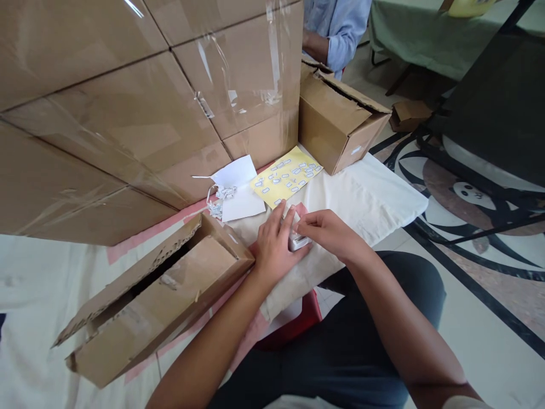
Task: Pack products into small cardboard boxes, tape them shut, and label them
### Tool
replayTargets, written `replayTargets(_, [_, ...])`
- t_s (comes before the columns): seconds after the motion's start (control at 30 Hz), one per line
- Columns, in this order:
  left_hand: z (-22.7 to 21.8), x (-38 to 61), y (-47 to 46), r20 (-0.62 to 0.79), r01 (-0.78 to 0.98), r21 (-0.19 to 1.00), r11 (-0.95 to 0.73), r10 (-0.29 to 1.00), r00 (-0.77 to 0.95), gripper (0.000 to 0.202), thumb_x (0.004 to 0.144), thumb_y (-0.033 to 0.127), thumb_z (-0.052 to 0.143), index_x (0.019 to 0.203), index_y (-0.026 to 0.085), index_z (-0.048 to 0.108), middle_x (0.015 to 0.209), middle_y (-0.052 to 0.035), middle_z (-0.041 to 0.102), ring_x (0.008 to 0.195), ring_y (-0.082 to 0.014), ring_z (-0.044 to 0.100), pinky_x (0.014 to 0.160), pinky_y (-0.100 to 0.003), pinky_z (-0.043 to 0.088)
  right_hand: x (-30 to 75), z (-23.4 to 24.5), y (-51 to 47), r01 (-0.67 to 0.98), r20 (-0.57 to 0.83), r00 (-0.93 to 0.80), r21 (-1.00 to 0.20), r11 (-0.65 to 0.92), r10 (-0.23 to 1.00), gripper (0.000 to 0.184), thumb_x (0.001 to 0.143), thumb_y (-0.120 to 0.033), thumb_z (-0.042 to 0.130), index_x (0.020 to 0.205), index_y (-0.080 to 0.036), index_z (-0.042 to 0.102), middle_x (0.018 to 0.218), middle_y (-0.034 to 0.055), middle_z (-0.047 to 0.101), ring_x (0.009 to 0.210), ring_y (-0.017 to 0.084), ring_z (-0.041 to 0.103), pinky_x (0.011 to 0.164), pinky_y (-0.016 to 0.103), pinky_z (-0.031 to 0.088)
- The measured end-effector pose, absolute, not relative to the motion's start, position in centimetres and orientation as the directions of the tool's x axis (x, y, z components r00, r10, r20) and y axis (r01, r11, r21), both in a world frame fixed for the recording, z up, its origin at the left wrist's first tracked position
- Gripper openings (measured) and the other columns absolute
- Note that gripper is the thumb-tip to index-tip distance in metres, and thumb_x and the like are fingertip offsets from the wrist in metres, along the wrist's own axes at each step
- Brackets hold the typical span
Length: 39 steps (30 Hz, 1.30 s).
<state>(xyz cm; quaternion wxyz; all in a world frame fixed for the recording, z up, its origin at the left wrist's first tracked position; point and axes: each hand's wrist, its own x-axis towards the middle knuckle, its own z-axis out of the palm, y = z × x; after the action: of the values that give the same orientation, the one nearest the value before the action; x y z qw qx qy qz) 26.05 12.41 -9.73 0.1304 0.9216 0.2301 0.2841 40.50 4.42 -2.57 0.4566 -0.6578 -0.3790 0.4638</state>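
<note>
On the cloth-covered table, my left hand (275, 241) is closed around a small white box-like object (298, 242), steadying it from the left. My right hand (327, 230) is in a pinch at the top of that object, its fingertips touching or just above it. What sits between those fingertips is too small to make out. A bit of pink (301, 209) shows just beyond the fingers. Past my hands lies a yellow sheet (283, 177) with many small pale pieces spread over it. Left of it, a white paper (243, 196) bears a pile of small white scraps (217, 205).
A wall of taped cartons (140, 113) rises at the back left. An open long carton (170, 301) lies left of my arm, another carton (336, 119) at the table's far right. Behind it sits a person in a blue sleeve (344, 34). A dark chair (494, 108) stands right.
</note>
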Motion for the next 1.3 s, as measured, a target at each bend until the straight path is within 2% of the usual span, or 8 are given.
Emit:
replayTargets(0.23, [-9.7, 26.3, 12.1, 0.495, 0.368, 0.4, -0.84, 0.535, 0.684, 0.099, 0.08, 0.048, 0.078, 0.157, 0.022, 0.022, 0.158, -0.021, 0.043, 0.144, -0.0352, 0.046, 0.107, -0.05, 0.046, 40.1, -3.2, 4.3, 0.122, -0.262, 0.305, -0.943, -0.31, 0.916, 0.034, 0.083, -0.037, 0.059, 0.055, -0.019, 0.049, 0.053, -0.0056, 0.034, 0.056, 0.01, 0.031, 0.055, 0.03, 0.024])
replayTargets(0.37, [-10.0, 26.3, 12.0, 0.508, 0.37, 0.432, -0.822, 0.561, 0.654, 0.1, 0.079, 0.049, 0.078, 0.157, 0.022, 0.021, 0.157, -0.0211, 0.043, 0.145, -0.0358, 0.044, 0.112, -0.052, 0.042, 39.8, -3.0, 4.2, 0.151, -0.243, 0.321, -0.941, -0.303, 0.915, 0.037, 0.083, -0.037, 0.059, 0.054, -0.02, 0.044, 0.054, -0.0052, 0.033, 0.055, 0.01, 0.03, 0.053, 0.031, 0.022])
replayTargets(0.43, [-10.1, 26.3, 12.1, 0.509, 0.372, 0.436, -0.82, 0.565, 0.649, 0.1, 0.078, 0.047, 0.079, 0.156, 0.022, 0.021, 0.157, -0.0213, 0.043, 0.145, -0.036, 0.044, 0.112, -0.052, 0.042, 39.8, -3.0, 4.2, 0.174, -0.234, 0.326, -0.937, -0.302, 0.916, 0.037, 0.083, -0.036, 0.058, 0.053, -0.021, 0.042, 0.053, -0.005, 0.033, 0.055, 0.01, 0.031, 0.053, 0.03, 0.023])
replayTargets(0.6, [-10.0, 26.2, 12.0, 0.501, 0.371, 0.419, -0.829, 0.552, 0.667, 0.095, 0.082, 0.048, 0.074, 0.156, 0.021, 0.021, 0.161, -0.0237, 0.036, 0.147, -0.0369, 0.04, 0.109, -0.054, 0.043, 39.5, -3.4, 3.8, 0.289, -0.19, 0.359, -0.909, -0.302, 0.914, 0.028, 0.082, -0.031, 0.053, 0.056, -0.02, 0.051, 0.054, -0.0022, 0.046, 0.057, 0.012, 0.041, 0.057, 0.03, 0.03])
replayTargets(0.77, [-10.1, 26.2, 11.9, 0.5, 0.39, 0.405, -0.827, 0.558, 0.663, 0.092, 0.085, 0.051, 0.071, 0.156, 0.02, 0.021, 0.162, -0.0256, 0.033, 0.147, -0.0372, 0.04, 0.107, -0.054, 0.043, 39.2, -3.4, 3.2, 0.336, -0.155, 0.391, -0.894, -0.297, 0.907, 0.031, 0.083, -0.031, 0.052, 0.055, -0.021, 0.044, 0.053, -0.0028, 0.042, 0.056, 0.012, 0.039, 0.056, 0.03, 0.028])
replayTargets(0.97, [-10.2, 26.1, 11.9, 0.502, 0.395, 0.4, -0.827, 0.559, 0.66, 0.091, 0.084, 0.044, 0.071, 0.156, 0.02, 0.021, 0.161, -0.0242, 0.036, 0.147, -0.0366, 0.041, 0.108, -0.053, 0.041, 39.0, -3.7, 2.3, 0.293, -0.161, 0.389, -0.911, -0.288, 0.907, 0.032, 0.085, -0.034, 0.054, 0.056, -0.022, 0.046, 0.054, -0.0026, 0.047, 0.055, 0.012, 0.042, 0.055, 0.029, 0.03])
replayTargets(1.1, [-10.1, 26.0, 11.8, 0.505, 0.387, 0.404, -0.829, 0.555, 0.661, 0.092, 0.085, 0.047, 0.07, 0.157, 0.02, 0.021, 0.16, -0.0241, 0.038, 0.147, -0.0366, 0.041, 0.108, -0.052, 0.04, 38.5, -4.1, 1.8, 0.127, -0.261, 0.38, -0.936, -0.329, 0.888, 0.029, 0.089, -0.034, 0.055, 0.062, -0.023, 0.05, 0.047, -0.0026, 0.056, 0.047, 0.014, 0.052, 0.055, 0.029, 0.038])
replayTargets(1.3, [-9.6, 25.8, 11.6, 0.484, 0.41, 0.395, -0.822, 0.565, 0.668, 0.084, 0.089, 0.048, 0.064, 0.156, 0.019, 0.023, 0.16, -0.0242, 0.037, 0.145, -0.0373, 0.042, 0.106, -0.051, 0.037, 37.7, -4.4, 1.3, -0.003, -0.321, 0.415, -0.936, -0.352, 0.851, 0.036, 0.088, -0.039, 0.064, 0.059, -0.022, 0.05, 0.039, -0.0044, 0.053, 0.039, 0.011, 0.045, 0.049, 0.026, 0.035])
